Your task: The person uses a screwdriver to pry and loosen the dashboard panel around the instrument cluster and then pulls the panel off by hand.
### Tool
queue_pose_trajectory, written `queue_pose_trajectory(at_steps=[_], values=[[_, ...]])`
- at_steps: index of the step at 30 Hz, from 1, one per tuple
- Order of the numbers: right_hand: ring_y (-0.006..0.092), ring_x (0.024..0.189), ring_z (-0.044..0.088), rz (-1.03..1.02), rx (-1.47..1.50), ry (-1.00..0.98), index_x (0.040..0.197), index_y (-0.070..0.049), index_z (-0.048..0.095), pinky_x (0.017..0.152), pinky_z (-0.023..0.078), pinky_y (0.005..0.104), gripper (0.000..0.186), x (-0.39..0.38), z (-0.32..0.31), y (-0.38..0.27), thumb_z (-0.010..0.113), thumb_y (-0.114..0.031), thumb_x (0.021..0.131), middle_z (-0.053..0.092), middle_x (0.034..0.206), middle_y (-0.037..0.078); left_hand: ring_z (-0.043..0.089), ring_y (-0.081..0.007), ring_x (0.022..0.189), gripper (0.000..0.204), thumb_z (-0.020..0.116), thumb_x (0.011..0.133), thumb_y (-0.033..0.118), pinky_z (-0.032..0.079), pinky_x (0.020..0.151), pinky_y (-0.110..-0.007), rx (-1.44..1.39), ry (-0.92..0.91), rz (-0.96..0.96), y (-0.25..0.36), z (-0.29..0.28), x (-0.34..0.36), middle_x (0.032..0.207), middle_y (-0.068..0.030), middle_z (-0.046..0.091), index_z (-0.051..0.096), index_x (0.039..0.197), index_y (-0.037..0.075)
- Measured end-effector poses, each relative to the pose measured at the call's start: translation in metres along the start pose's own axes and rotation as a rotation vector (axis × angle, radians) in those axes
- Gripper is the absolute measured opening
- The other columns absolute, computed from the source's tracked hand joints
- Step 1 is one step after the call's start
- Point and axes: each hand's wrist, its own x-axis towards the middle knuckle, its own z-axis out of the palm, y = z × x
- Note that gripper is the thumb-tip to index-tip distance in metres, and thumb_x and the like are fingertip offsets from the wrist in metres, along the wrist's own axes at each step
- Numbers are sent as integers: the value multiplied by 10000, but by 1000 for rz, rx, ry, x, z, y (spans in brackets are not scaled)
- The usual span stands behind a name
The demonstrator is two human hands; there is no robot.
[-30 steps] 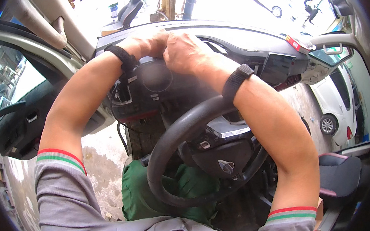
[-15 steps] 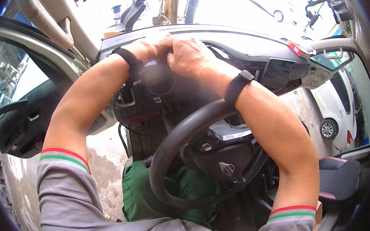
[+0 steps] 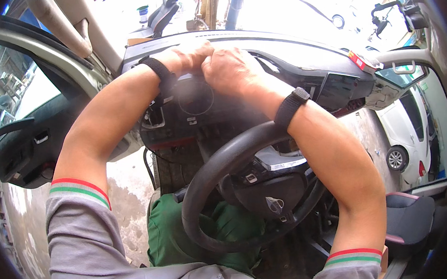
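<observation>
My left hand (image 3: 192,54) and my right hand (image 3: 230,69) meet at the edge of the dashboard (image 3: 298,53), over the dark round-marked panel (image 3: 195,101) behind the steering wheel. The fingers of both hands are curled closed, the right knuckles against the left fingers. Whatever they grip is hidden by the hands. Below my right forearm stands the black steering wheel (image 3: 197,190), tilted toward the right, its rim close to the black band (image 3: 290,107) on my right wrist. Another black band (image 3: 158,71) is on my left wrist.
At left the car door (image 3: 23,150) stands open. A red and white box (image 3: 362,61) lies on the right end of the dashboard, above a dark screen (image 3: 338,88). A dark seat (image 3: 409,219) is at far right. Outside are a white car (image 3: 405,127) and a loose car seat (image 3: 165,14).
Both hands stay together at the same spot on the dashboard, with only a very slight shift of the right hand. The whole view has shifted a little.
</observation>
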Motion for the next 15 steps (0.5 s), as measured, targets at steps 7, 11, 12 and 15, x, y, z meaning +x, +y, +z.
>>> queue_pose_trajectory(at_steps=[7, 11, 12, 15], values=[[378, 1062, 700, -196, -83, 181, 1107, 16, 712, 928, 558, 428, 296, 1, 0, -9, 570, -130, 891, 710, 1091, 271, 710, -334, 980, 262, 690, 836, 350, 552, 860, -420, -115, 109, 70, 7, -17, -5, 995, -147, 754, 776, 964, 138], [375, 1068, 699, -64, 52, 98, 1110, 22, 703, 926, 558, 425, 289, -1, 0, -4, 587, -101, 875, 708, 1110, 264, 711, -332, 987, 262, 669, 856, 347, 553, 858, -418, -281, 21, -83, -3, -18, -11, 994, -150, 753, 774, 959, 130], [374, 1061, 701, -53, -20, 58, 1103, 27, 701, 924, 558, 423, 285, 0, -1, -6, 593, -98, 871, 710, 1102, 261, 711, -332, 986, 264, 661, 861, 347, 554, 854, -415, -124, 101, -8, -4, -13, -12, 994, -151, 753, 774, 963, 132], [369, 1052, 704, -59, -123, 41, 1087, 32, 703, 922, 559, 421, 275, -6, -4, 4, 599, -92, 864, 714, 1092, 258, 711, -332, 986, 266, 646, 870, 346, 555, 854, -412, -259, 103, -24, 16, -1, 3, 995, -153, 752, 777, 967, 137]])
